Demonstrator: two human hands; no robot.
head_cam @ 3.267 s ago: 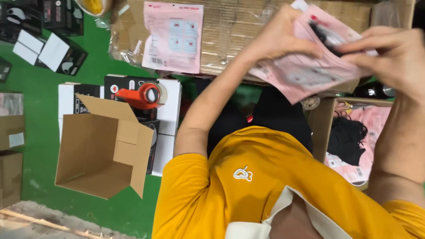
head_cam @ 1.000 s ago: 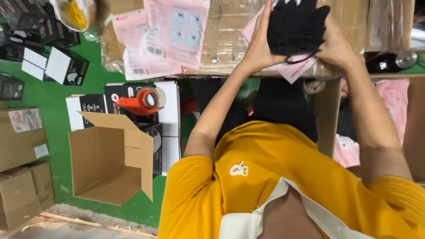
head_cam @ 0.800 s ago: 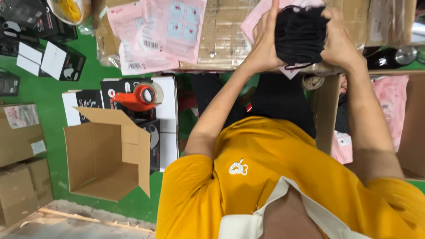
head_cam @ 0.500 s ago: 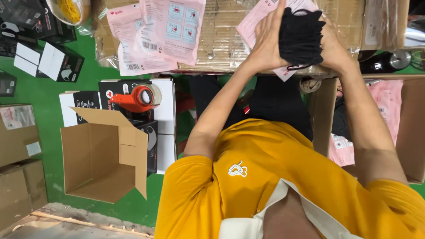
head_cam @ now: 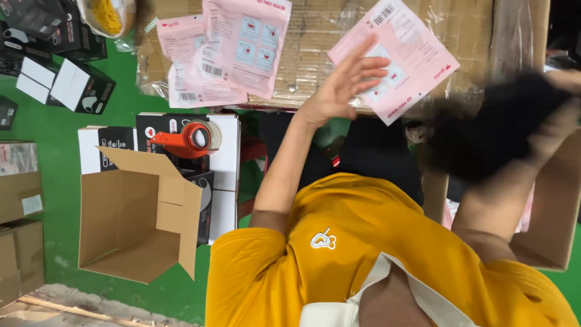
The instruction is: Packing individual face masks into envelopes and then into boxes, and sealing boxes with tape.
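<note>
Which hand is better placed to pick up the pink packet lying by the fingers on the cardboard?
Left. The left hand is open and empty, its fingertips at the edge of the pink packet. The right hand is off to the side, full of a blurred black fabric bundle.

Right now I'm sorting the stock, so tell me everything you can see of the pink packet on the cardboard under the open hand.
The flat pink plastic packet lies tilted on the brown corrugated cardboard sheet covered in clear film. It shows a barcode label near its upper corner, small square pictures at its middle and dark print along one edge. It looks flat and unwrinkled; whether it is sealed cannot be told. The left hand, fingers spread, overlaps its lower left part; contact cannot be confirmed. The blurred right hand holds a black soft bundle beside it.
</note>
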